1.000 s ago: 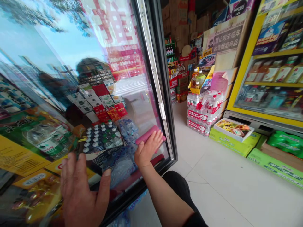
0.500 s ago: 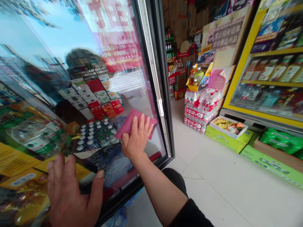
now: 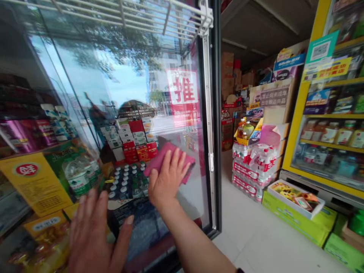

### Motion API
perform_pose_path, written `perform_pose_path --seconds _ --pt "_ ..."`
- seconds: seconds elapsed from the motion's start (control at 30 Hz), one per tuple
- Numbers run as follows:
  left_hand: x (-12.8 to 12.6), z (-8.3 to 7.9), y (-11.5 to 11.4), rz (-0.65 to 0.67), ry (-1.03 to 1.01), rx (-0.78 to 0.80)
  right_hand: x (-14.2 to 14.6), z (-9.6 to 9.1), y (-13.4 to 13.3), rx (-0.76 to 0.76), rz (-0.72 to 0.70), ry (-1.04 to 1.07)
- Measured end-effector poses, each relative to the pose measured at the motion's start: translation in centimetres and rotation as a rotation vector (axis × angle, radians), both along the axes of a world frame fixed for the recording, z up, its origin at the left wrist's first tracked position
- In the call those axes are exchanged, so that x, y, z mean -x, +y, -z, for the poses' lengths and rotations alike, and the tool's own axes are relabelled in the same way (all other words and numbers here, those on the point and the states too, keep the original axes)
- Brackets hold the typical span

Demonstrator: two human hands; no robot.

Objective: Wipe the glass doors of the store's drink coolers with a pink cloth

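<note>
My right hand [image 3: 167, 180] presses a pink cloth [image 3: 162, 159] against the glass door [image 3: 182, 201], its fingers over the cloth. The cloth is partly bunched, with a darker edge at its right. My left hand [image 3: 96, 235] is at the lower left with its fingers spread and nothing held. It looks to be at the glass, but contact is hard to make out. A black frame [image 3: 216, 113] with a pale inner strip edges the door. A red-and-white sticker [image 3: 183, 87] is higher on the glass. Bottles and boxes show in or through the glass among reflections.
A white wire shelf [image 3: 122, 15] crosses the top of the door. To the right, shrink-wrapped bottle packs [image 3: 247, 170] are stacked on the pale floor [image 3: 250, 231]. Green boxes [image 3: 295, 216] lie before a yellow-framed drinks fridge [image 3: 298, 125]. Cartons [image 3: 227, 68] are piled behind.
My view has tilted upward, bringing the wire shelf and sticker into sight. My right hand and the cloth are higher above the door's lower edge. My left hand stays spread at lower left.
</note>
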State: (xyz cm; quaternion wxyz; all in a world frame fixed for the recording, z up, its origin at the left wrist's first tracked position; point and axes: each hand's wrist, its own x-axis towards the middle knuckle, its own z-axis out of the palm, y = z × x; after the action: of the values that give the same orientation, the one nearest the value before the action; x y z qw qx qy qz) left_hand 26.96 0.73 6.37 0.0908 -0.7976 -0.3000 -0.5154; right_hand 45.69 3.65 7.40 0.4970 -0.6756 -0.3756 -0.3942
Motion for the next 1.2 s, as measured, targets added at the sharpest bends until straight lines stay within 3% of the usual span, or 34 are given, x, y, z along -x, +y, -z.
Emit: perform_pose_path --seconds 0.07,0.13,0.2,0.3,0.47,0.57,0.63,0.73,0.83,0.93,1.0,1.1,1.2 --pt "0.8 -2.4 0.9 -0.036 -0.024 -0.032 2.3 -3.5 0.4 0.071 -0.11 -0.183" --pt "1.5 -5.0 1.5 -0.069 -0.062 -0.078 4.2 -5.9 0.2 0.164 -0.233 -0.442" --pt "2.1 -7.2 1.9 -0.093 -0.087 -0.124 4.9 -7.2 -0.4 0.248 -0.321 -0.675" --pt "2.7 -9.0 2.4 -0.113 -0.089 -0.157 2.8 -7.9 -1.4 0.307 -0.366 -0.815" --pt "3.6 -8.6 2.7 -0.105 -0.083 -0.194 -5.0 -7.4 -2.7 0.189 -0.166 -0.531" --pt "3.9 -7.8 2.9 -0.097 -0.106 -0.207 -7.7 -7.4 -2.8 0.067 -0.014 -0.307" --pt "4.2 -7.6 3.0 -0.097 -0.116 -0.21 -7.3 -8.0 -2.2 -0.029 0.045 -0.172" --pt "4.5 -7.6 3.2 -0.108 -0.117 -0.205 -3.4 -9.5 -0.8 -0.089 0.06 -0.047" --pt "4.5 -8.1 3.3 -0.122 -0.127 -0.212 2.3 -11.2 0.8 0.025 -0.079 -0.252" --pt "4.3 -8.9 3.3 -0.127 -0.124 -0.246 7.1 -12.7 2.2 0.173 -0.256 -0.73" --pt "3.9 -9.4 3.2 -0.124 -0.124 -0.27 8.7 -13.6 2.7 0.24 -0.308 -0.993" --pt "3.4 -10.2 3.2 -0.116 -0.131 -0.284 8.2 -15.3 2.4 0.29 -0.339 -1.137" --pt "3.1 -10.6 3.3 -0.107 -0.121 -0.276 4.8 -17.4 1.0 0.302 -0.358 -1.059"
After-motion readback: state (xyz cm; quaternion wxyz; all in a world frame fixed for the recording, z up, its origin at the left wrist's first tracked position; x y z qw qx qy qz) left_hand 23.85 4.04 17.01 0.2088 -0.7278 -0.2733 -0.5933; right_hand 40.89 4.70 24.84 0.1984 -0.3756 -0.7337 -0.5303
